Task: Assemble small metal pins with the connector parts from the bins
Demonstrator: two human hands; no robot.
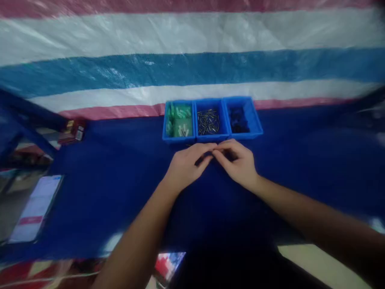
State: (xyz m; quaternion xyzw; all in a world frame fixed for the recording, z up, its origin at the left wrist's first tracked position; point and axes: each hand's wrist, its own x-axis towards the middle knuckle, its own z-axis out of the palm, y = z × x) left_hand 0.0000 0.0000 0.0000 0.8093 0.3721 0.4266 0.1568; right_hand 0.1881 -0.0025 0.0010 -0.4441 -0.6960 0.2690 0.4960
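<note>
My left hand (187,162) and my right hand (238,161) meet fingertip to fingertip over the blue cloth (114,180), just in front of three blue bins. Both hands have their fingers curled into a pinch around something too small and blurred to name. The left bin (178,120) holds green and white parts. The middle bin (208,121) holds small dark metal pins. The right bin (242,118) holds dark blue or black pieces.
A striped pink, white and teal sheet (192,64) hangs behind the bins. A small red and yellow box (73,130) lies at the cloth's left edge. A white printed sheet (36,208) lies lower left. Colourful packaging (168,265) shows near the bottom edge.
</note>
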